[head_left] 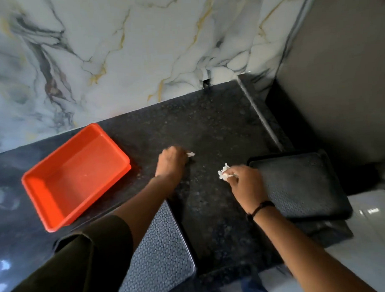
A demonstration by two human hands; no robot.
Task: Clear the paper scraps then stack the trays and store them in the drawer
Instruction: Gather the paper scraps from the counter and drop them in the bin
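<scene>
Pinching paper scraps (223, 175), both hands (seemingly closed)

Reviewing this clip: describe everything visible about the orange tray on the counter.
The orange tray is a rectangular bin of what looks like glossy plastic, with rounded corners, sloped walls and a thin rolled rim. It sits upright and empty on the dark speckled countertop, turned at an angle, close to the marble-patterned wall. Neither hand touches it; the left hand works to its right.
</scene>
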